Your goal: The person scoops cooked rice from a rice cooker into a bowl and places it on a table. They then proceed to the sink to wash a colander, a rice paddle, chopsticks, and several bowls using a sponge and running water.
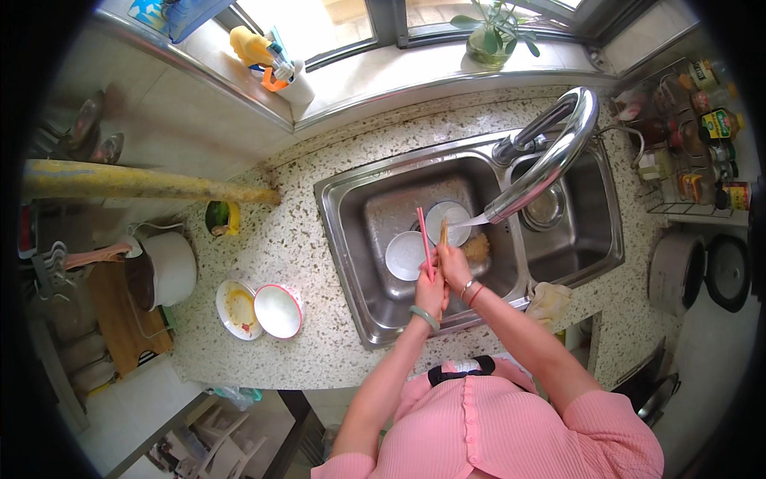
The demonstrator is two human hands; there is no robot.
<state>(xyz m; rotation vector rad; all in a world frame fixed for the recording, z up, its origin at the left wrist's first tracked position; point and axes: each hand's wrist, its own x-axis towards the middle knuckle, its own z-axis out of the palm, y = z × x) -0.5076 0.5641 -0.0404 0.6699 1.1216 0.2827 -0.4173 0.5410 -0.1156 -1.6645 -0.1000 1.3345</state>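
Both my hands are over the left basin of a steel sink (pixel 375 295). My left hand (pixel 429 292), below a green bangle, is closed round pink chopsticks (pixel 422 231) that point up and away. Beside it, touching or nearly so, my right hand (pixel 455 268) grips light brown chopsticks (pixel 444 234). Water runs from the chrome faucet (pixel 550 172) toward the tips of the brown ones. Under the hands, a white bowl (pixel 405 256) and another white dish (pixel 452 217) lie in the basin. A tan scrubbing pad (pixel 478 249) rests to their right.
On the counter at left stand a stained white plate (pixel 232 321) and a red-rimmed bowl (pixel 278 311). A yellow pipe (pixel 152 185) crosses above the left counter. A cloth (pixel 549 302) lies on the sink's front edge. A bottle rack (pixel 686 203) hangs at right.
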